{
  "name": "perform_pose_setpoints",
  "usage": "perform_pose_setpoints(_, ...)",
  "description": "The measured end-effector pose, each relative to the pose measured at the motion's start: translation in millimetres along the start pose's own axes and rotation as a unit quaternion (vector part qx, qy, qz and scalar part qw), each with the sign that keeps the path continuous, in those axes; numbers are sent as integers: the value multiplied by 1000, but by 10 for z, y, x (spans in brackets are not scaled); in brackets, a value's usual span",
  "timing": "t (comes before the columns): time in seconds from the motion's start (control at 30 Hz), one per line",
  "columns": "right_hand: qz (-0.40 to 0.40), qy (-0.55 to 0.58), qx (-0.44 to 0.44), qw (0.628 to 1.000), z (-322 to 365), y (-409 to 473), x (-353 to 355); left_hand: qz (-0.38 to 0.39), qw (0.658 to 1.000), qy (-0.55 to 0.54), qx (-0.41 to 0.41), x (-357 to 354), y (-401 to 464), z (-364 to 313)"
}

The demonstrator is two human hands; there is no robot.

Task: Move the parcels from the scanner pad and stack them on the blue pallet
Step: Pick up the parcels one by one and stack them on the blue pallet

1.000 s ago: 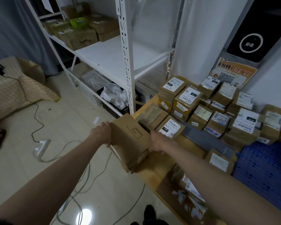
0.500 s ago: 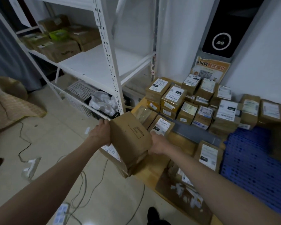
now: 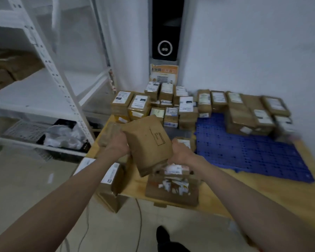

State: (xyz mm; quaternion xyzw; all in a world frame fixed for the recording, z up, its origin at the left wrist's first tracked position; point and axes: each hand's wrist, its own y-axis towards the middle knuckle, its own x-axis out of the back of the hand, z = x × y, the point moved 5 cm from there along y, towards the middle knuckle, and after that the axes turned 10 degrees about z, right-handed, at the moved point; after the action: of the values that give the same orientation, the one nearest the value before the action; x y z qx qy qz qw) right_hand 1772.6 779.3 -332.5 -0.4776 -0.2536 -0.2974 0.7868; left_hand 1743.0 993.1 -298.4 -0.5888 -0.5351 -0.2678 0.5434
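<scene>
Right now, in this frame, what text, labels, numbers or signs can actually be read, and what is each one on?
None can be quoted; the frame is motion-blurred.
Orange notice on the wall under the black device: characters and a code patch, blurred.
White shipping labels on the stacked parcels: too small to read.
Carried cardboard box, held between the left hand and right hand: a printed rectangle outline, no words visible.
Torn labels on the flat parcel: unreadable.

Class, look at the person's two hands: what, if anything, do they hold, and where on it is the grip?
Both hands hold one brown cardboard parcel: the left hand grips its left side, the right hand its right side, above the wooden table.
</scene>
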Motion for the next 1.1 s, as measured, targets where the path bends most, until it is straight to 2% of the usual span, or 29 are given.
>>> perform_pose_setpoints(0.33, -92, 103, -101, 985, -1159, -716, 346, 13, 993, 16, -121, -215, 122, -1418)
perform_pose_setpoints(0.63, -87, 200, -149, 965, -2319, -1002, 552, 185, 963, -2, -196, -930, 316, -2639)
perform_pose_setpoints(0.9, -70, 210, -172, 960, -3518, -1184, 772, 344, 924, 51, -158, -1559, 270, -3744)
perform_pose_setpoints(1.0, -66, 208, -185, 958, -3905, -1250, 807, 345, 925, 49, -154, -1763, 243, -4090)
perform_pose_setpoints(1.1, -65, 212, -190, 956, -4202, -1295, 835, 299, 940, 37, -159, -1917, 226, -4417)
